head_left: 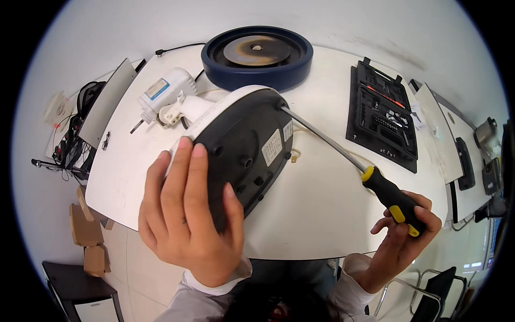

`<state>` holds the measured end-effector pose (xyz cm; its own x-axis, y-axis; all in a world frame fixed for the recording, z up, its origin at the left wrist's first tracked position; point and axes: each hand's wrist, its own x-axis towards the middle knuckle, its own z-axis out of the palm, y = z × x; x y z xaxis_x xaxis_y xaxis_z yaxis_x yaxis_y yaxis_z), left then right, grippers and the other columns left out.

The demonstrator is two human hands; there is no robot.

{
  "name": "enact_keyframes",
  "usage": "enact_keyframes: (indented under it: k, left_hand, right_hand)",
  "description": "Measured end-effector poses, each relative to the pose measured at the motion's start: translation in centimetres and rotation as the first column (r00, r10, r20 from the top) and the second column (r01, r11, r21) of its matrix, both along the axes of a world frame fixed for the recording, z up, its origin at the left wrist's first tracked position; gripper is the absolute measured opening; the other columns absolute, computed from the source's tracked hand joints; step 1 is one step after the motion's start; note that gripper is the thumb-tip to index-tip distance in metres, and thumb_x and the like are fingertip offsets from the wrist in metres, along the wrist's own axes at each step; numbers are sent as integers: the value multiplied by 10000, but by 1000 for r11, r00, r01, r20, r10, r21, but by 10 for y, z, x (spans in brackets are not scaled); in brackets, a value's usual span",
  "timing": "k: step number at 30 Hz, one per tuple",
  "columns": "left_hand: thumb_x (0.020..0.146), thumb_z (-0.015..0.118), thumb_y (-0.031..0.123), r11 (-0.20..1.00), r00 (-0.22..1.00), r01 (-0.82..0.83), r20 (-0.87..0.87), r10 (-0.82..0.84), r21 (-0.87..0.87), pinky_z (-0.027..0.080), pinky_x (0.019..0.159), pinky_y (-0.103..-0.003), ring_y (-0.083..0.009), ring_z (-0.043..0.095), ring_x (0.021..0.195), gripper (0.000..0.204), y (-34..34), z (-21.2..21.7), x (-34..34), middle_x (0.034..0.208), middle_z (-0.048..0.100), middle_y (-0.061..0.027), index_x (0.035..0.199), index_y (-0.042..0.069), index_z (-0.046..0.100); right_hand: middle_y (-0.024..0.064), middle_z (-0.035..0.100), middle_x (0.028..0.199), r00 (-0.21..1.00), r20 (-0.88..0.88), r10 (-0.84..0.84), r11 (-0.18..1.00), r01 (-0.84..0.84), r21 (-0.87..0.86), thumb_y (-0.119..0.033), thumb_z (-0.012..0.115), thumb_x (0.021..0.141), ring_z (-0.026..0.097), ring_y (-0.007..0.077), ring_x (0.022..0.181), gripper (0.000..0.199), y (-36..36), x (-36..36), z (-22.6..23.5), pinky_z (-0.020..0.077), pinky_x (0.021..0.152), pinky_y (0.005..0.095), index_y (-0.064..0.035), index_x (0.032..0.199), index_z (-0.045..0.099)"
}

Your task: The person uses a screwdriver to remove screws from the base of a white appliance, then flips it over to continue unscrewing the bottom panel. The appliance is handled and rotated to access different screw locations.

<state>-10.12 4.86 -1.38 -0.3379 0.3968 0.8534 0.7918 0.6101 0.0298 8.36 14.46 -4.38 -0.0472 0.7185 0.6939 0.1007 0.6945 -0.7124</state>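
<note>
Just beyond the left hand [190, 220], a rounded white plastic base with a black underside [230, 139] stands tipped up, its underside turned toward the right hand [399, 236]. The left hand grasps its near end, fingers at the rim and thumb against the black face. The right hand holds the butt of a screwdriver with a black-and-yellow handle [394, 198] in its fingertips; the long steel shaft [327, 138] runs up and leftward to the base's far corner, where its tip meets a recess. Whether the tip sits in a screw head, I cannot tell.

Farther out from the left hand, a white cylindrical motor housing [169, 96] lies by the base's white neck. Ahead of both hands is a round dark-blue drum [257, 80], and beyond the right hand lies an open black tool case [354, 115].

The likeliest trouble is a slip: the shaft enters at a slant and the grip is far back and light, so twisting off-line could make the tip jump out or chew a screw. Since one hand alone appears to steady the tilted base, a hard push might rock or turn it.
</note>
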Motion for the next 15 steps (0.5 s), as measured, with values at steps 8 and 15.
enact_keyframes:
  k: [8,15]
  left_hand:
    - [688,569,173,999,1000,15,-7,-15,34,361,801,-303,-248,558,955,363,2,1,-1,1035,612,-45,1033,68,612]
    - [684,568,174,999,1000,15,-13,-15,37,358,797,-301,-250,561,946,363,2,0,-1,1026,613,-50,1026,61,613]
  right_hand:
    - [206,482,1042,999,7,-37,989,36,145,-315,422,893,551,180,661,377,3,-3,3,433,438,182,-106,1181,298]
    - [139,505,900,963,110,-246,968,251,-24,-431,315,913,490,131,511,476,-7,-4,12,378,428,185,-64,1214,288]
